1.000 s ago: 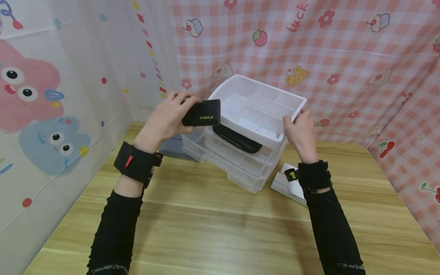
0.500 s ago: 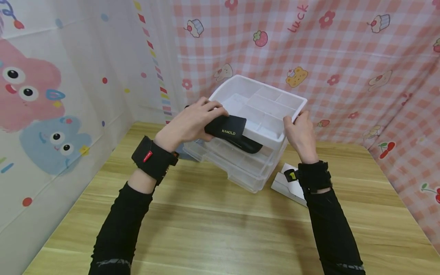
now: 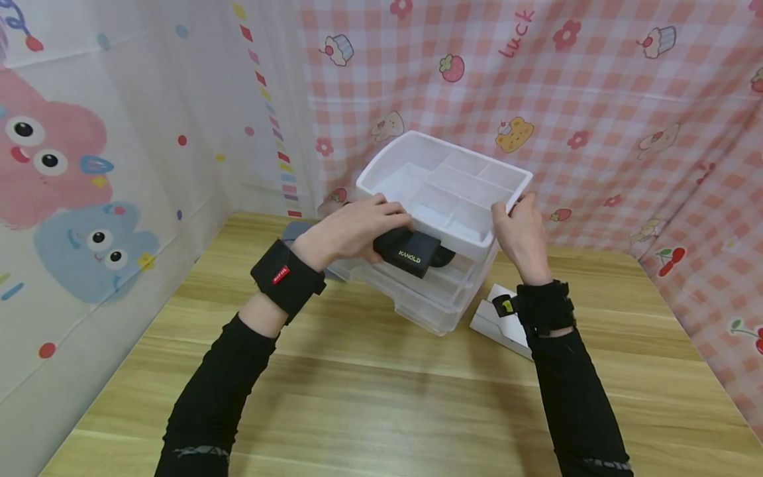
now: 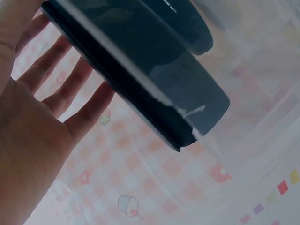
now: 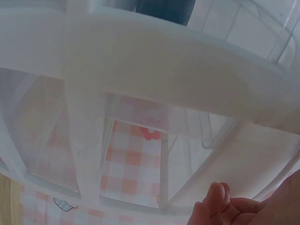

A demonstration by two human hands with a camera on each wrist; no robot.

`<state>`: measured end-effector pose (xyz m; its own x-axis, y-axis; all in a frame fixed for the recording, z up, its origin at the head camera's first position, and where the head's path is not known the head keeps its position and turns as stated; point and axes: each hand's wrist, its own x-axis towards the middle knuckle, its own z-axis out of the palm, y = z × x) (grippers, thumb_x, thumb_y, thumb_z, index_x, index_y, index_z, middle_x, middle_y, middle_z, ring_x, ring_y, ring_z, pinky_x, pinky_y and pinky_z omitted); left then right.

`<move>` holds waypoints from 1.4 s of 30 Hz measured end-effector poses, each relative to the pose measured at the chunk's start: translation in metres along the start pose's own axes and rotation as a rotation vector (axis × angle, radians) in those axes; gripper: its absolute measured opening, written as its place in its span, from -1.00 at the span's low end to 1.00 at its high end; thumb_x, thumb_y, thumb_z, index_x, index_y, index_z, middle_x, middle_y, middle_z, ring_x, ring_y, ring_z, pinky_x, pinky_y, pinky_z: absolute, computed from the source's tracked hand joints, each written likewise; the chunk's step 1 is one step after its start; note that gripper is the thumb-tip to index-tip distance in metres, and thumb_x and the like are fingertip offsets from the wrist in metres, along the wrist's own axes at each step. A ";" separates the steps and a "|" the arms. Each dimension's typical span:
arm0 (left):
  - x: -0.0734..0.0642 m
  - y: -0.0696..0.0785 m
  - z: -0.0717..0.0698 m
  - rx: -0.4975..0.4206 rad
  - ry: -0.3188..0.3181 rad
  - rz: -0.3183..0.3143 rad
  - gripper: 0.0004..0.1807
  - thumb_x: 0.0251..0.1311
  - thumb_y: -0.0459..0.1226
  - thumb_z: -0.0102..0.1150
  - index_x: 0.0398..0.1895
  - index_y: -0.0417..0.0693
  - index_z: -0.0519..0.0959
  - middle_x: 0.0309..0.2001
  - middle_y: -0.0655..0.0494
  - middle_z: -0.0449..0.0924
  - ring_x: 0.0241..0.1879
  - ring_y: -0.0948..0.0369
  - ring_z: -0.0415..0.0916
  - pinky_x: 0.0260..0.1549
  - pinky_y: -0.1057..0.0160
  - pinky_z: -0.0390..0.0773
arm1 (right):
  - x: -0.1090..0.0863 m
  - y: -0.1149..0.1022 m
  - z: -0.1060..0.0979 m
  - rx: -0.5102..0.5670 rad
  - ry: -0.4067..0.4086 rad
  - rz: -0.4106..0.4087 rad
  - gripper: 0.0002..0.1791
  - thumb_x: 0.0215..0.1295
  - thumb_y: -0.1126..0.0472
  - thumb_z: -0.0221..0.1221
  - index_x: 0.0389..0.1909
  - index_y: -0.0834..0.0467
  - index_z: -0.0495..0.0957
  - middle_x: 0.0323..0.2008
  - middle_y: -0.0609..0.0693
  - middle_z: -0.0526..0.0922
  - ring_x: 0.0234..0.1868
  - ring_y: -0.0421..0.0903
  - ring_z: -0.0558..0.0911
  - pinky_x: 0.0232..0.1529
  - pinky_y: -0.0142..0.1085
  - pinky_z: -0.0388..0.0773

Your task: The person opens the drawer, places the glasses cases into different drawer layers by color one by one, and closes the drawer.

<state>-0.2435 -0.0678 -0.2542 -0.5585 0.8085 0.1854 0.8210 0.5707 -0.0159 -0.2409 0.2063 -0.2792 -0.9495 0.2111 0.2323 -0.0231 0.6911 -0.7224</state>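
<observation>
My left hand [image 3: 366,228] grips a flat black case [image 3: 411,253] lettered KANOLD at the front of a clear plastic drawer organizer [image 3: 426,311]. Seen from the left wrist, the fingers lie along one long edge of that case [image 4: 117,70], and part of it shows through clear plastic. Behind it, a rounded black case [image 3: 443,257] inside the organizer is mostly hidden. With its thumb over the rim, my right hand [image 3: 521,228] holds the right side of the organizer's white divided top tray [image 3: 387,159]. Its curled fingers [image 5: 215,201] show in the right wrist view.
A white box-like object [image 3: 501,321] lies on the wooden table [image 3: 381,411] beside the organizer, partly behind the right wrist. A grey-blue object [image 3: 296,230] sits behind the left wrist. Patterned curtains [image 3: 596,132] enclose the back and sides.
My left hand has carried the flat black case right and down, from beside the top tray to the organizer's front below it. The right hand keeps its hold on the tray.
</observation>
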 end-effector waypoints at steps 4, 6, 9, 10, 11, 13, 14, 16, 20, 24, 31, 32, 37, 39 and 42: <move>0.002 0.001 0.003 -0.020 -0.030 0.002 -0.36 -0.18 -0.26 0.52 0.06 0.07 0.47 0.11 0.11 0.52 0.07 0.07 0.40 0.11 0.08 0.47 | 0.000 0.000 0.000 0.000 -0.003 0.001 -0.36 0.35 -0.04 -0.23 0.26 0.37 0.11 0.07 0.35 0.43 0.02 0.19 0.48 -0.01 0.03 0.45; 0.003 0.001 0.005 -0.037 -0.041 -0.005 -0.38 -0.20 -0.26 0.54 0.02 0.08 0.49 0.12 0.13 0.53 0.09 0.08 0.40 0.11 0.07 0.47 | 0.000 0.000 0.000 0.002 -0.003 0.001 -0.36 0.35 -0.03 -0.23 0.26 0.37 0.11 0.08 0.35 0.43 0.03 0.20 0.48 0.00 0.04 0.45; 0.004 0.001 0.008 -0.058 -0.059 -0.018 -0.39 -0.22 -0.25 0.55 0.00 0.09 0.50 0.13 0.15 0.52 0.14 0.11 0.38 0.14 0.06 0.46 | 0.000 0.001 0.000 0.007 -0.006 -0.001 -0.36 0.36 -0.03 -0.23 0.27 0.37 0.10 0.09 0.35 0.42 0.03 0.20 0.47 0.01 0.05 0.45; 0.005 0.001 0.010 -0.060 -0.064 -0.022 -0.40 -0.21 -0.24 0.55 0.00 0.10 0.51 0.12 0.15 0.52 0.14 0.11 0.38 0.13 0.05 0.47 | 0.000 0.001 0.000 0.009 -0.007 -0.003 -0.36 0.36 -0.03 -0.23 0.27 0.37 0.10 0.09 0.35 0.42 0.03 0.19 0.47 0.01 0.05 0.46; 0.005 0.001 0.011 -0.062 -0.069 -0.024 -0.41 -0.20 -0.23 0.54 -0.01 0.10 0.52 0.12 0.15 0.52 0.14 0.12 0.39 0.14 0.05 0.47 | 0.000 0.001 0.000 0.012 -0.008 -0.005 -0.36 0.36 -0.03 -0.23 0.27 0.37 0.09 0.09 0.35 0.42 0.03 0.19 0.47 0.01 0.06 0.46; 0.006 0.000 0.014 -0.063 -0.079 -0.023 -0.43 -0.18 -0.23 0.53 -0.01 0.10 0.53 0.10 0.15 0.54 0.13 0.14 0.40 0.15 0.06 0.46 | 0.000 0.001 0.001 0.018 -0.009 -0.007 -0.36 0.36 -0.02 -0.23 0.27 0.37 0.09 0.10 0.35 0.41 0.03 0.19 0.47 0.00 0.06 0.46; 0.007 -0.001 0.015 -0.063 -0.083 -0.021 -0.44 -0.18 -0.23 0.53 -0.01 0.10 0.53 0.09 0.15 0.54 0.12 0.14 0.41 0.15 0.07 0.46 | 0.000 0.001 0.000 0.019 -0.007 -0.008 -0.36 0.36 -0.02 -0.23 0.27 0.37 0.09 0.10 0.35 0.41 0.03 0.19 0.47 0.00 0.06 0.46; 0.007 -0.001 0.017 -0.061 -0.094 -0.017 -0.45 -0.17 -0.23 0.52 -0.02 0.10 0.55 0.05 0.15 0.57 0.09 0.16 0.44 0.14 0.09 0.47 | 0.000 0.001 0.000 0.019 -0.003 -0.009 -0.37 0.36 -0.02 -0.23 0.27 0.37 0.09 0.09 0.35 0.42 0.02 0.19 0.47 0.00 0.05 0.46; 0.008 -0.003 0.021 -0.059 -0.116 -0.023 -0.46 -0.18 -0.27 0.52 -0.02 0.11 0.57 0.01 0.15 0.60 0.04 0.17 0.47 0.11 0.13 0.49 | 0.000 0.001 0.000 0.013 -0.001 -0.008 -0.37 0.36 -0.02 -0.22 0.26 0.36 0.10 0.08 0.34 0.43 0.01 0.18 0.48 -0.02 0.04 0.47; 0.008 -0.004 0.023 -0.066 -0.130 -0.036 -0.45 -0.18 -0.29 0.52 -0.01 0.13 0.58 0.00 0.15 0.60 0.04 0.15 0.47 0.11 0.12 0.50 | 0.001 0.001 0.000 0.009 0.001 -0.009 -0.38 0.36 -0.02 -0.22 0.26 0.35 0.11 0.07 0.33 0.43 0.00 0.17 0.48 -0.03 0.02 0.47; 0.009 -0.005 0.024 -0.059 -0.141 -0.051 -0.44 -0.17 -0.30 0.51 0.02 0.11 0.60 0.02 0.15 0.62 0.06 0.17 0.49 0.13 0.14 0.49 | 0.001 0.001 0.000 0.014 0.009 -0.012 -0.39 0.35 0.00 -0.22 0.25 0.36 0.12 0.06 0.33 0.43 -0.01 0.17 0.47 -0.02 0.04 0.46; 0.009 -0.005 0.024 -0.060 -0.139 -0.052 -0.44 -0.17 -0.30 0.51 0.02 0.10 0.60 0.02 0.16 0.62 0.06 0.18 0.50 0.13 0.15 0.49 | 0.001 0.001 0.000 0.015 0.009 -0.012 -0.39 0.35 0.00 -0.22 0.25 0.37 0.12 0.06 0.33 0.43 -0.01 0.17 0.48 -0.02 0.04 0.46; 0.002 -0.008 0.024 -0.122 -0.085 -0.075 -0.50 -0.13 -0.25 0.49 -0.02 0.04 0.62 0.01 0.15 0.62 0.02 0.18 0.52 0.08 0.16 0.50 | 0.001 0.001 0.001 0.021 0.005 -0.019 -0.39 0.35 0.00 -0.22 0.24 0.37 0.13 0.04 0.34 0.42 -0.01 0.18 0.48 -0.02 0.04 0.46; -0.002 -0.010 0.023 -0.157 -0.031 -0.083 -0.57 -0.08 -0.21 0.45 -0.05 0.01 0.63 -0.03 0.14 0.62 -0.02 0.18 0.53 0.02 0.17 0.53 | 0.002 0.002 0.001 0.022 0.010 -0.020 -0.40 0.35 0.00 -0.21 0.23 0.37 0.14 0.03 0.33 0.42 -0.01 0.17 0.47 -0.01 0.04 0.44; -0.011 -0.011 0.025 -0.185 0.094 -0.072 -0.71 0.04 -0.19 0.36 -0.13 -0.02 0.65 -0.13 0.14 0.64 -0.10 0.20 0.56 -0.07 0.21 0.55 | 0.002 0.002 0.002 0.022 0.017 -0.019 -0.40 0.35 0.01 -0.20 0.22 0.38 0.15 0.02 0.32 0.42 -0.02 0.16 0.46 0.00 0.04 0.43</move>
<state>-0.2495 -0.0798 -0.2804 -0.6098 0.7451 0.2703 0.7922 0.5833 0.1795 -0.2433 0.2067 -0.2812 -0.9434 0.2100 0.2568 -0.0480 0.6796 -0.7320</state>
